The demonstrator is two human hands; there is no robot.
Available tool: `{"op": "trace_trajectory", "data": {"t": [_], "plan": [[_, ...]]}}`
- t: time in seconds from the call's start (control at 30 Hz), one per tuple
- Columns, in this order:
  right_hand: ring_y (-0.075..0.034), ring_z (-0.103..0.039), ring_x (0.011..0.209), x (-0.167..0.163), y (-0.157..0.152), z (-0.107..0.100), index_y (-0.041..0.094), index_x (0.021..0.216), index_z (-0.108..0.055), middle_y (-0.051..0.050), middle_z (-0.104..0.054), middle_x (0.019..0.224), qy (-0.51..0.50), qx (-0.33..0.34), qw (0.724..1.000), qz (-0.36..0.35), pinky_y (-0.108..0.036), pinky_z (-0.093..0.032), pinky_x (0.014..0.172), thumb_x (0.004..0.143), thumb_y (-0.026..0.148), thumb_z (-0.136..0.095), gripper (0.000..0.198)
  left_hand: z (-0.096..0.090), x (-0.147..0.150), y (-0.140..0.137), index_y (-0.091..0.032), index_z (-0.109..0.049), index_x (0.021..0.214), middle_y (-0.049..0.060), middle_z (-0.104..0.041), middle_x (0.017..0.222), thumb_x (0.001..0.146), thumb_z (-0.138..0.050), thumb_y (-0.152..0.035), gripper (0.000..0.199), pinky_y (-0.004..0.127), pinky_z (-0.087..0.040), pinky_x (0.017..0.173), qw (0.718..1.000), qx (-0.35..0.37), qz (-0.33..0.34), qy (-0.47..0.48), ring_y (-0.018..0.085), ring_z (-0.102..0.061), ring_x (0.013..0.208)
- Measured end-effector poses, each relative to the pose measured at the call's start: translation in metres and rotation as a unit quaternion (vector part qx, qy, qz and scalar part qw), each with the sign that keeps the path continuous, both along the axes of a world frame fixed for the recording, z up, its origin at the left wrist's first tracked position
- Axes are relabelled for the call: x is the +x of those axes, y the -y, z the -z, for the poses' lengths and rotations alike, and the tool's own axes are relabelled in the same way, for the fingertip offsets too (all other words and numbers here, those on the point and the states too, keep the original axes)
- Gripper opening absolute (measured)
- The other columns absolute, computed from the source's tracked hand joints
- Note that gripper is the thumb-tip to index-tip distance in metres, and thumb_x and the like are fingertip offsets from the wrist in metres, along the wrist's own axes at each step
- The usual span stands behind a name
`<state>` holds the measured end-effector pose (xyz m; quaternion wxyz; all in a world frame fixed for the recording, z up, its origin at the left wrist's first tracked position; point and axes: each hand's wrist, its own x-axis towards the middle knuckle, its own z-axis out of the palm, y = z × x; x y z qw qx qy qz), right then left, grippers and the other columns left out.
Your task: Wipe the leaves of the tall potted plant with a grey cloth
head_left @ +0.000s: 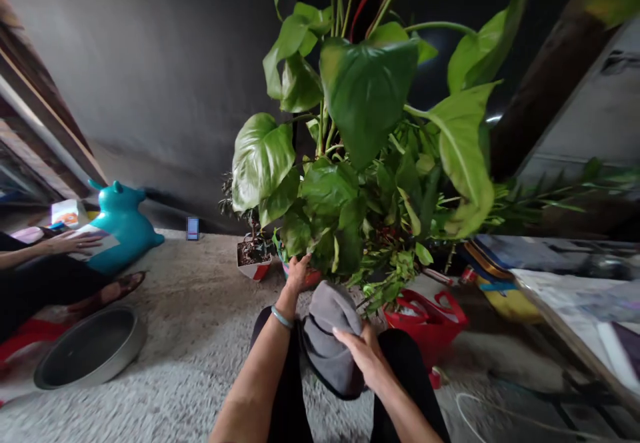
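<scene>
While the right hand [365, 351] grasps a bunched gray cloth [324, 343] between the person's knees, the left hand [298, 273], with a pale bangle [282, 317] at its wrist, is extended to the lower leaves of a large leafy plant [330, 189]; whether its fingers pinch a leaf, one cannot tell. Just beside the right knee sits a red bag [425, 328]. Toward the left side of the rough floor [185, 336] lies a wide basin [131, 355]. Farther out, a small potted plant [254, 256] stands near the leafy one. Past the basin, another person's hand [80, 245] rests at a turquoise animal figure [131, 229]. At the floor's far edge, a phone [193, 228] stands upright by the dark wall [170, 96].
</scene>
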<state>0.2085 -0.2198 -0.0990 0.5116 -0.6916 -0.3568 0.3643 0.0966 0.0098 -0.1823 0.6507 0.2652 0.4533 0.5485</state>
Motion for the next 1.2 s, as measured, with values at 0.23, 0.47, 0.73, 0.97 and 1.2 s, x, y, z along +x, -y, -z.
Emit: {"op": "trace_trajectory", "data": {"t": [0.23,0.47,0.73,0.97,1.2], "plan": [[-0.037,-0.079,0.106,0.053,0.033,-0.008,0.022,0.1,-0.078,-0.009,-0.085,0.096,-0.284,-0.048,0.956,0.055,-0.047,-0.06,0.099,0.055,0.048,-0.091,0.053,-0.007,0.006,0.062,-0.018,-0.064,0.119,0.009,-0.078,0.103,0.071,-0.086,-0.018,0.052,0.036,-0.061,0.076,0.996,-0.023,0.069,0.045,0.02,-0.074,0.077],[-0.035,-0.078,0.115,0.084,0.076,-0.018,0.023,0.102,-0.077,-0.005,-0.086,0.101,-0.426,-0.021,0.896,0.12,-0.046,-0.064,0.101,0.056,0.032,-0.094,0.05,-0.036,0.009,0.124,-0.014,-0.07,0.115,0.012,-0.079,0.101,0.075,-0.082,-0.017,0.041,0.033,-0.059,0.07,0.994,-0.024,0.099,0.025,0.019,-0.073,0.075],[-0.033,-0.077,0.118,0.084,0.097,-0.05,0.019,0.112,-0.077,-0.008,-0.086,0.105,-0.533,-0.007,0.844,0.061,-0.044,-0.064,0.102,0.07,0.031,-0.088,0.045,-0.13,0.01,0.152,-0.016,-0.071,0.105,0.012,-0.079,0.102,0.068,-0.089,-0.027,0.043,0.031,-0.059,0.07,0.99,0.086,0.114,0.01,0.017,-0.071,0.074],[-0.037,-0.079,0.114,0.095,0.107,-0.07,0.02,0.108,-0.077,-0.009,-0.086,0.102,-0.556,0.017,0.829,0.05,-0.049,-0.064,0.102,0.065,0.034,-0.093,0.049,-0.188,0.006,0.145,-0.016,-0.076,0.094,0.011,-0.078,0.107,0.06,-0.091,-0.031,0.04,0.027,-0.055,0.068,0.979,0.186,0.022,-0.084,0.016,-0.069,0.078],[-0.04,-0.08,0.107,0.129,0.114,-0.079,0.02,0.102,-0.077,-0.009,-0.086,0.1,-0.554,0.027,0.817,0.157,-0.051,-0.067,0.098,0.052,0.015,-0.093,0.052,-0.2,0.012,0.115,-0.018,-0.081,0.092,0.013,-0.079,0.105,0.063,-0.085,-0.033,0.034,0.036,-0.058,0.079,0.952,0.251,0.023,-0.176,0.027,-0.073,0.096]]}}
